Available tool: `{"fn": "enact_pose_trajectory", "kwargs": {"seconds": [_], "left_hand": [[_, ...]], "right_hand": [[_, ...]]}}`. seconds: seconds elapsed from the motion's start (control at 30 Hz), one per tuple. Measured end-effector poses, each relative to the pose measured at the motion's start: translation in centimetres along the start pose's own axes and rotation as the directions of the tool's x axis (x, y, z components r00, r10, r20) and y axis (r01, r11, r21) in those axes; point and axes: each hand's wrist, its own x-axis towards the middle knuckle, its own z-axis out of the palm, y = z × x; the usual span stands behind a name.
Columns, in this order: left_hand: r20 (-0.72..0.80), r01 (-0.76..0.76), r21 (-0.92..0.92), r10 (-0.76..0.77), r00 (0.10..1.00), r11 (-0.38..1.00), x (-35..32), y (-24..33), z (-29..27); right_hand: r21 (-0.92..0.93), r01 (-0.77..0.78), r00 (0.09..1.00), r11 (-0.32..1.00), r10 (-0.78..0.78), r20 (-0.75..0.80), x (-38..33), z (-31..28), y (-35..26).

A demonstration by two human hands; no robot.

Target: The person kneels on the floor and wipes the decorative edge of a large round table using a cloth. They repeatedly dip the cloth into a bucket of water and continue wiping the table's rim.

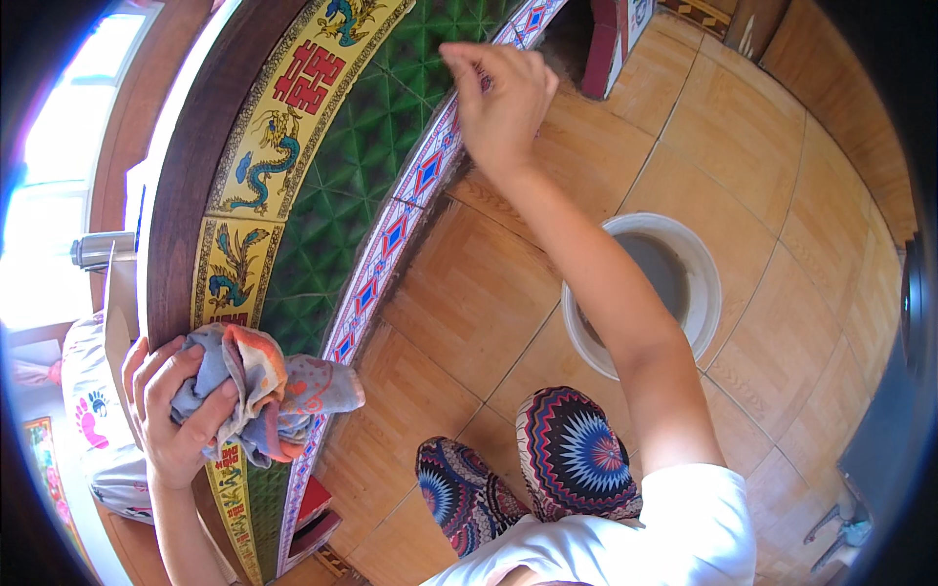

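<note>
My left hand (pixel 174 415) grips a crumpled cloth (pixel 239 391), grey-blue with orange and cream parts, beside the dark wooden edge (pixel 181 176) of a tiled platform. The cloth hangs over the platform's yellow and green tiles. Farther off, my right hand (pixel 503 98) is over the white tile border (pixel 394 231) with red and blue diamonds, by the green raised-pattern tiles (pixel 322 220). Its fingers are curled in with the thumb close to them; whatever is in them, if anything, cannot be made out.
A white bucket (pixel 711 293) of greyish water stands on the tan tiled floor (pixel 479 283), partly behind my right forearm. My knees, in patterned fabric (pixel 576 454), are below. Yellow tiles (pixel 259 176) with dragons line the wooden edge. A dark red-sided opening (pixel 604 49) lies at the far end.
</note>
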Motion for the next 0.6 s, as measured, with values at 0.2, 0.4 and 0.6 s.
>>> {"fn": "enact_pose_trajectory", "kwargs": {"seconds": [0.2,0.4,0.6], "left_hand": [[0.007,-0.006,0.004,0.006,1.000,1.000,0.1,0.1,0.0],[0.038,-0.030,-0.010,0.031,0.999,0.999,-0.5,-0.5,0.1],[0.054,-0.040,0.008,0.039,0.998,0.999,-0.9,-0.7,0.2]], "right_hand": [[0.039,0.034,0.999,0.999,-0.035,0.023,-1.7,-0.3,-0.7],[-0.006,0.013,1.000,1.000,-0.013,-0.007,0.7,0.3,-0.4],[-0.023,0.054,0.998,0.998,-0.054,0.027,1.0,-0.1,-1.0]]}}
